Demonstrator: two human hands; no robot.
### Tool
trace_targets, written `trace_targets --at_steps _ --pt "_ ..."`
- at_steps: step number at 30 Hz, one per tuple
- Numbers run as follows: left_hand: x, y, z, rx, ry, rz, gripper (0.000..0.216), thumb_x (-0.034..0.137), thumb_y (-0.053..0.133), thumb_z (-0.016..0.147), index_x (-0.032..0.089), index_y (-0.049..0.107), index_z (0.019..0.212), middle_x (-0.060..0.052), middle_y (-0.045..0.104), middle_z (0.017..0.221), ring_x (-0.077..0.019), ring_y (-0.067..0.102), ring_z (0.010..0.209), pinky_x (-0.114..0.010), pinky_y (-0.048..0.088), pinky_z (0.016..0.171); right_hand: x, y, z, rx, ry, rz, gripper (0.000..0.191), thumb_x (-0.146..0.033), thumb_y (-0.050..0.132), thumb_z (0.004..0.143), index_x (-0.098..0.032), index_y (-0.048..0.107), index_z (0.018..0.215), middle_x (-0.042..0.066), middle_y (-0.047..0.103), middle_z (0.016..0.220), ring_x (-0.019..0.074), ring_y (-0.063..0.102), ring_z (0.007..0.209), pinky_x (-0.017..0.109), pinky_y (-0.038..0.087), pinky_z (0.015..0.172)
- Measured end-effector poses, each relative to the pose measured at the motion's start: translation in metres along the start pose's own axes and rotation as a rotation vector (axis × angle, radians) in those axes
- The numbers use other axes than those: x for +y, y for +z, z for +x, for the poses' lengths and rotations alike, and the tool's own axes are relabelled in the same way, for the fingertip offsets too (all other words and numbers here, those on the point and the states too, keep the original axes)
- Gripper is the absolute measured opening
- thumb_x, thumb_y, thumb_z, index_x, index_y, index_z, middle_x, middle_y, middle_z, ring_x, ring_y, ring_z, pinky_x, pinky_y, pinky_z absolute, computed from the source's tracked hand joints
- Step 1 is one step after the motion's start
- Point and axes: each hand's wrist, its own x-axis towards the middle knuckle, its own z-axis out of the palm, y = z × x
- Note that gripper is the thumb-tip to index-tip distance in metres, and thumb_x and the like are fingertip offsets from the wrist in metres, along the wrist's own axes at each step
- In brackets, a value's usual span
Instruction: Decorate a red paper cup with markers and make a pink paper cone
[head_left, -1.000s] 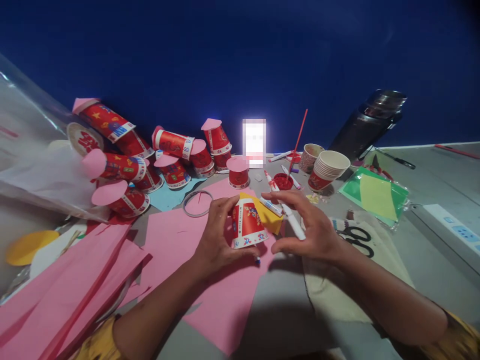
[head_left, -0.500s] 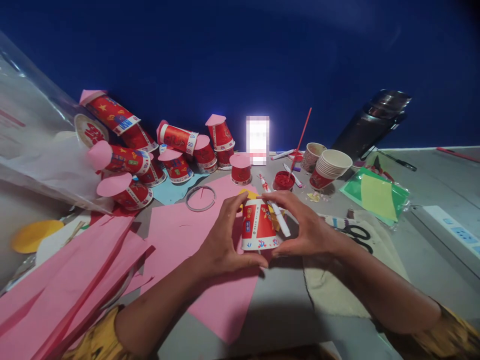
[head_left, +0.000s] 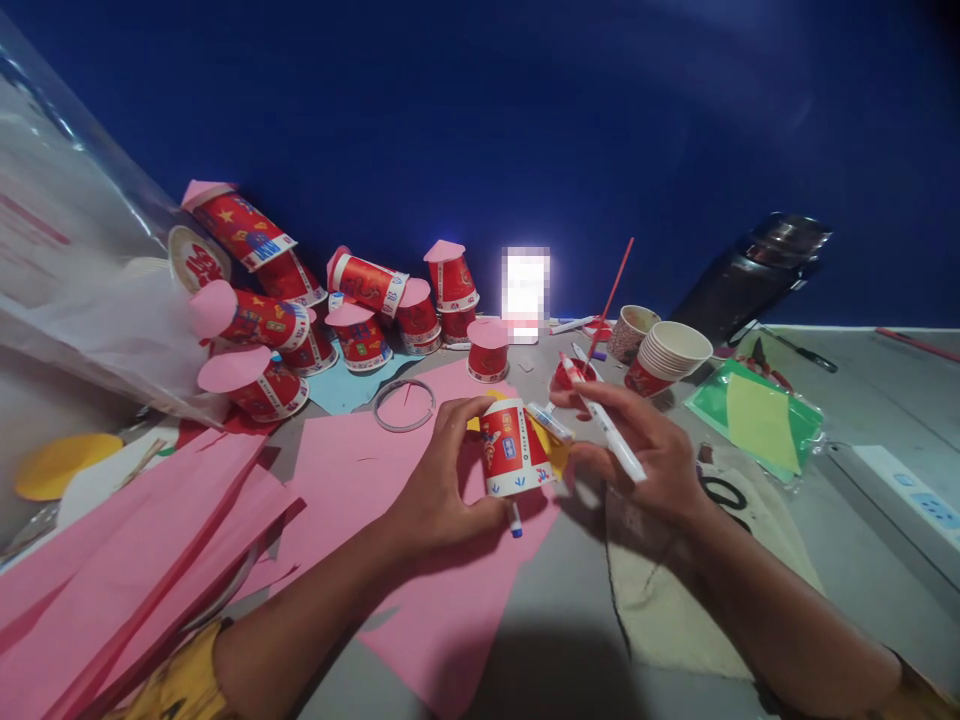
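On the desk point(head_left: 889, 395), a pink sheet point(head_left: 360, 510) spreads toward seven o'clock of the view, a cloth point(head_left: 675, 590) lies at five and a flask point(head_left: 739, 280) leans at two. The right hand point(head_left: 660, 455) is at three o'clock from the left hand point(head_left: 442, 488). The left grips a red cup point(head_left: 511, 447), inverted and slightly tilted, just off centre toward five; the right, apart from the cup, holds a white marker point(head_left: 616, 437), tip toward eleven.

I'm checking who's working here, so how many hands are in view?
2. The left hand grips a red cup near the middle; the right hand, to the right of that cup, holds a white marker. No other hand is visible.
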Motion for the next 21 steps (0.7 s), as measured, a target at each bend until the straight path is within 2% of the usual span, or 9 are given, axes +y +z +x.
trace_targets --at_steps 1,3,6,12,21 --pt "0.0 -0.001 0.0 0.004 0.019 0.043 0.077 0.02 0.075 0.069 0.028 0.046 0.139 -0.011 0.049 0.139 -0.0342 0.054 0.132 -0.058 0.053 0.11 -0.005 -0.001 0.0 0.066 -0.074 -0.048 0.037 -0.027 0.072 0.098 -0.027 0.069 0.134 0.009 0.082 0.109 0.0269 0.076 0.106 0.046 0.06 0.096" --pt "0.001 -0.002 0.0 0.013 0.039 0.102 0.076 0.024 0.075 0.07 0.029 0.044 0.139 -0.011 0.049 0.137 -0.0346 0.054 0.13 -0.059 0.054 0.107 -0.018 -0.002 0.0 0.066 -0.209 -0.077 0.029 -0.022 0.064 0.1 -0.027 0.074 0.127 0.006 0.082 0.09 0.025 0.077 0.086 0.043 0.062 0.083" --pt "0.001 -0.005 0.0 0.022 0.072 0.176 0.077 0.026 0.075 0.071 0.03 0.041 0.141 -0.011 0.048 0.136 -0.035 0.053 0.129 -0.06 0.052 0.108 -0.035 -0.001 0.002 0.025 -0.291 -0.076 0.027 -0.018 0.063 0.098 -0.025 0.077 0.121 0.008 0.083 0.09 0.0249 0.077 0.075 0.04 0.062 0.069" --pt "-0.003 -0.008 0.0 0.002 0.1 0.236 0.08 0.03 0.077 0.072 0.029 0.039 0.142 -0.011 0.046 0.135 -0.0348 0.052 0.127 -0.059 0.052 0.107 -0.042 0.006 -0.003 0.016 -0.235 -0.058 0.017 -0.013 0.069 0.09 -0.025 0.073 0.101 0.004 0.077 0.074 0.0204 0.072 0.063 0.033 0.059 0.06" --pt "-0.002 -0.007 0.0 0.0 0.085 0.231 0.08 0.024 0.076 0.068 0.03 0.04 0.139 -0.01 0.048 0.133 -0.0335 0.053 0.124 -0.057 0.052 0.107 -0.038 0.006 -0.006 -0.029 -0.193 -0.025 0.011 -0.016 0.066 0.092 -0.024 0.071 0.097 0.005 0.074 0.075 0.0204 0.069 0.064 0.035 0.055 0.061"
